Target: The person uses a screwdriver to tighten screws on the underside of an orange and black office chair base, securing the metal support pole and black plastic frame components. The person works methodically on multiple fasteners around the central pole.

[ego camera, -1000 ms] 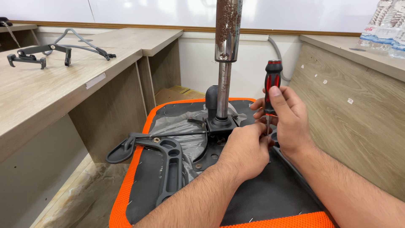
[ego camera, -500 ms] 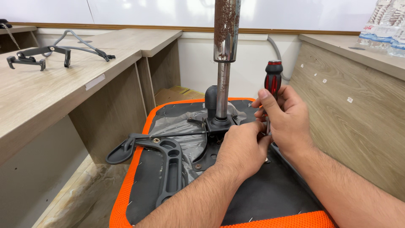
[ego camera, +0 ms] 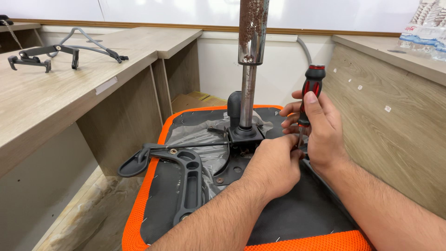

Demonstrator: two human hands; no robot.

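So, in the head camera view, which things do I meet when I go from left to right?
Metal bracket on the desk → black armrest bracket → rusty chair column → left hand → red and black screwdriver, held upright by the right hand → water bottles.

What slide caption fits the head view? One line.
Right hand drives a red-and-black screwdriver into an upturned orange chair seat; left hand steadies its tip.

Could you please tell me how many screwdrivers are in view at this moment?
1. The red-and-black screwdriver stands upright in the right hand, beside the rusty chair column; the left hand hides its tip. Others may lie out of view.
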